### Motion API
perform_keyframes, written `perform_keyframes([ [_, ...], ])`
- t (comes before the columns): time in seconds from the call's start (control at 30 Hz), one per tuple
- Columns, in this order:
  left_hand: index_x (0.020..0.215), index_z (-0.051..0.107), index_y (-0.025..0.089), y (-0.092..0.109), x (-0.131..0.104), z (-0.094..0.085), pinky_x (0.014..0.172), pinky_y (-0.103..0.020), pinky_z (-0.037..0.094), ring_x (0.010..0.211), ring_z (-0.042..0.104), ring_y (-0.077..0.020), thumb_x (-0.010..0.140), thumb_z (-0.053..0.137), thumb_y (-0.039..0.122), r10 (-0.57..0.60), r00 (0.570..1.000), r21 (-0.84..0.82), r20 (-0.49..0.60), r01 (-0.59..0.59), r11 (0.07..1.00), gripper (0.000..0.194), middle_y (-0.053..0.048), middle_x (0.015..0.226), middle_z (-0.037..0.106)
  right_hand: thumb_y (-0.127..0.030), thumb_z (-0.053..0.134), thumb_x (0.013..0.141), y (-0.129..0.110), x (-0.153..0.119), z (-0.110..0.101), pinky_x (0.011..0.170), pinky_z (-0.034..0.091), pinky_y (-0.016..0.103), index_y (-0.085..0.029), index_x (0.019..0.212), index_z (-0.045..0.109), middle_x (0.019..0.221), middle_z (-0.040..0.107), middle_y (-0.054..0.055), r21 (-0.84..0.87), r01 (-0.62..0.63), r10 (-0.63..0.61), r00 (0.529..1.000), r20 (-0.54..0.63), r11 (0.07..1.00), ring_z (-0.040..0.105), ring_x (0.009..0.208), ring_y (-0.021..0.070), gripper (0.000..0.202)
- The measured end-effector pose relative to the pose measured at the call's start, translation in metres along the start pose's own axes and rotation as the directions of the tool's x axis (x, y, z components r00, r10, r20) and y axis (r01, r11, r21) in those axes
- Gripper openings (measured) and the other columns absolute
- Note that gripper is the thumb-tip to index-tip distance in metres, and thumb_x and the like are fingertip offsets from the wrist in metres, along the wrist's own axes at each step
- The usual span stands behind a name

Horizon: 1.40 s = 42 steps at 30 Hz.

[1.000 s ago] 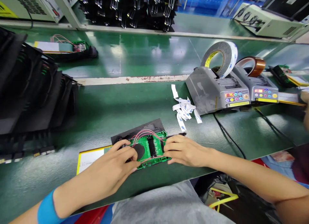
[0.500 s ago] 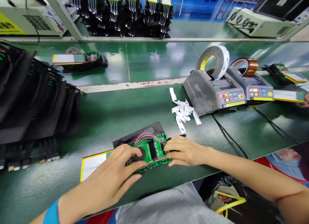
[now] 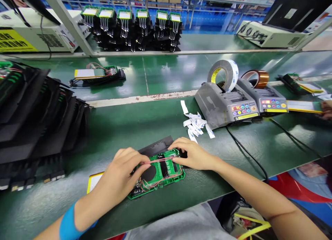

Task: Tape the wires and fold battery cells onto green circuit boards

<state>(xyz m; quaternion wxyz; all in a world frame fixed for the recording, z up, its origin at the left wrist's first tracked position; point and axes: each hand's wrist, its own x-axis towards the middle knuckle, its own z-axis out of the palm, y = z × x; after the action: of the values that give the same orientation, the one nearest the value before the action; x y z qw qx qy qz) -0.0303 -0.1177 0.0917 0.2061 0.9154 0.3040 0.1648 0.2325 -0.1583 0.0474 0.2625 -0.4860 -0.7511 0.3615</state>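
Green bench point(image 3: 124, 126); left hand point(image 3: 121, 176) hides circuit board point(image 3: 166, 171) corner.

Open green bench point(image 3: 145, 122) ahead; black trays point(image 3: 38, 122) left, tape dispensers point(image 3: 225, 107) right.

Circuit board point(image 3: 166, 171): bright green, black round pad
Wires point(image 3: 162, 159): pink-red
Bench point(image 3: 124, 122): dark green
Wristband point(image 3: 67, 223): blue
Tape strips point(image 3: 195, 123): white, blue print
Dispensers point(image 3: 223, 107): grey, coloured buttons
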Motion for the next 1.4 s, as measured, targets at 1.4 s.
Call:
perform_keyframes([
  [1.4, 0.132, 0.051, 0.016, -0.005, 0.011, 0.013, 0.064, -0.034, 0.035, 0.075, 0.051, -0.0211, 0.077, 0.051, 0.003, 0.172, 0.851, 0.462, 0.496, -0.426, 0.778, 0.056, -0.003, 0.08, 0.059, -0.008, 0.049, 0.076, -0.009, 0.007, 0.028, 0.062, 0.039, 0.027, -0.021, 0.096, 0.059, 0.091, 0.061, 0.002, -0.396, -0.187, 0.132, 0.978, -0.161, 0.899, 0.057, 0.075, 0.0161, 0.027],
])
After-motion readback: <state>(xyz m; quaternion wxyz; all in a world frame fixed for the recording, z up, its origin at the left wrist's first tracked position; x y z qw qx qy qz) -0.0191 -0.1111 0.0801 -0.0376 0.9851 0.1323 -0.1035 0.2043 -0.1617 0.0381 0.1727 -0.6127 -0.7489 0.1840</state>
